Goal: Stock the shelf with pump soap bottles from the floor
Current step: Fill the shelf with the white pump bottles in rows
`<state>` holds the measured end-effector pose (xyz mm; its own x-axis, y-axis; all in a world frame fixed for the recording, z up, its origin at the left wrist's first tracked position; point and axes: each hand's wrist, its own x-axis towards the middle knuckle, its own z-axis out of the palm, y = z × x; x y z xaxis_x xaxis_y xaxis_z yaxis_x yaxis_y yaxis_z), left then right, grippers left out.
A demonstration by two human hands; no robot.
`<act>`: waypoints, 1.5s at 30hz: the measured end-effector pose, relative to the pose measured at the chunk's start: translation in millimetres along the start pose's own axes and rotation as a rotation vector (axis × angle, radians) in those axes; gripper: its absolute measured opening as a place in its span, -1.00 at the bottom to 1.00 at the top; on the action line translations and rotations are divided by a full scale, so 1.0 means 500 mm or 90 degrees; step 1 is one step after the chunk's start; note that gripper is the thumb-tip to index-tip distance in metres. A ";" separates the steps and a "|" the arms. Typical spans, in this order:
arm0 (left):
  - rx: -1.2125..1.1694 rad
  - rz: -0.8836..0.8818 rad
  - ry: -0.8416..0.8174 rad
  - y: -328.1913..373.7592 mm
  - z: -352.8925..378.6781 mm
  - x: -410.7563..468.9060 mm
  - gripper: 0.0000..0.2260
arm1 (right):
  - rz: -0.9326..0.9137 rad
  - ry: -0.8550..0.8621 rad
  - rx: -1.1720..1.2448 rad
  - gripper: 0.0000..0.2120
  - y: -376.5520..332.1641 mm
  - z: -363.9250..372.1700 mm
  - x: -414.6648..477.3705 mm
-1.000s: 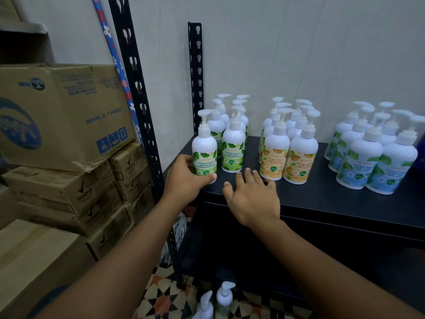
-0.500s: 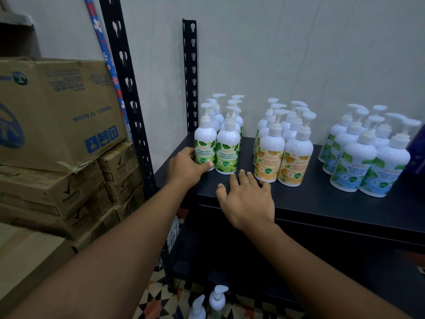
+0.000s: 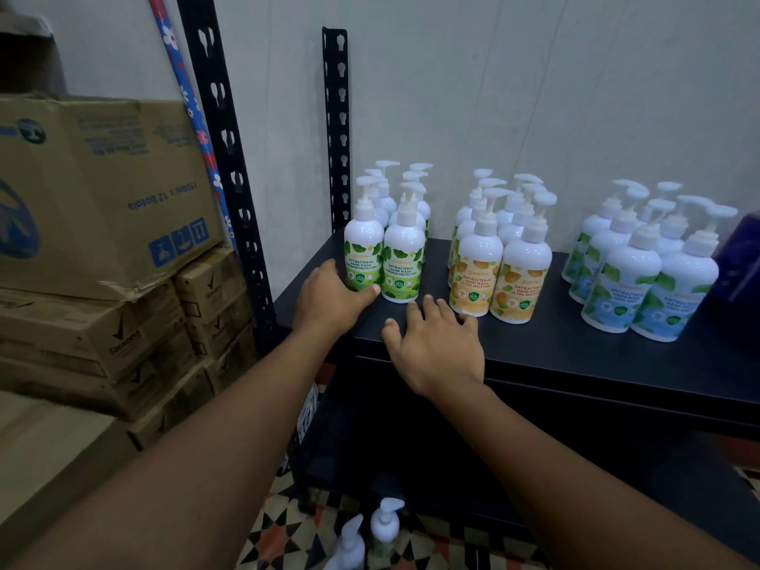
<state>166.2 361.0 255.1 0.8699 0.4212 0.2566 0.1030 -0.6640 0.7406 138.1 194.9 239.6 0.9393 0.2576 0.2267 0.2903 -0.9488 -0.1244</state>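
White pump soap bottles stand in three clusters on the black shelf. My left hand curls round the base of the front-left green-label bottle, which stands upright beside another green-label bottle. My right hand lies flat, palm down, on the shelf's front edge, with its fingertips near the orange-label bottles. The blue-label bottles stand at the right. Two more pump bottles stand on the patterned floor below the shelf.
Stacked cardboard boxes fill the left side beside the perforated black shelf uprights. A flowered blue pole leans behind them. A dark blue object sits at the shelf's right edge. A white wall backs the shelf.
My left hand has pushed the green-label bottle back across the shelf until it stands in line with the other front green bottle. My right hand has stayed flat on the shelf edge.
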 end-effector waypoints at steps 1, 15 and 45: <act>0.017 -0.002 0.003 0.002 -0.002 -0.014 -0.19 | -0.003 0.006 0.005 -0.36 0.002 -0.001 -0.001; 0.013 0.056 -0.023 -0.049 -0.035 -0.423 -0.62 | -0.158 0.177 0.236 -0.64 0.100 0.025 -0.230; 0.030 -0.319 -0.345 -0.559 0.360 -0.841 -0.58 | 0.068 -0.526 0.354 -0.20 0.206 0.667 -0.569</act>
<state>-141.5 258.3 -171.7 0.8284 0.3240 -0.4570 0.5599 -0.5032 0.6582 -38.0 85.0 -160.0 0.7362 0.4229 -0.5284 0.0432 -0.8085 -0.5869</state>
